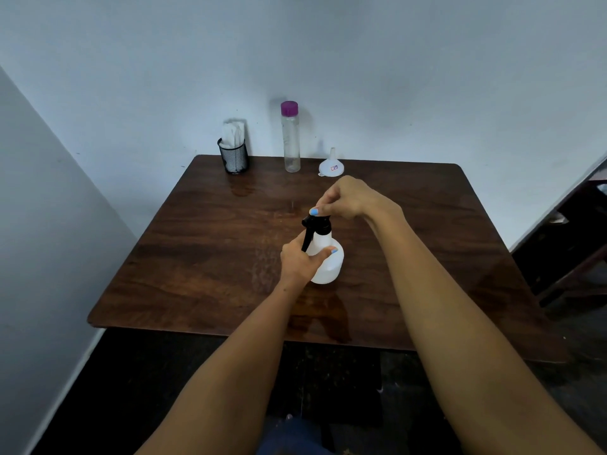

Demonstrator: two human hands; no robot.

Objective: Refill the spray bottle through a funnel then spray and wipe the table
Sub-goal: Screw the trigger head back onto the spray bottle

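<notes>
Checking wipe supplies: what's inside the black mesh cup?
White folded tissues stick out of the mesh cup. The mesh hides their lower part and anything beneath them.

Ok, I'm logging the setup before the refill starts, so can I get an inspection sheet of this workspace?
Surface: dark wooden table, glossy, faint wet-looking marks.
Job's things: white spray bottle upright mid-table, black trigger head on; clear bottle with purple cap and white funnel, wide end down, at the back edge.
Clutter: black mesh cup holding white tissues.
Hands: left hand grips the bottle body; right hand pinches the trigger head.
Cables: nothing seen.
Surroundings: pale walls, dark floor, dark furniture at right.
</notes>
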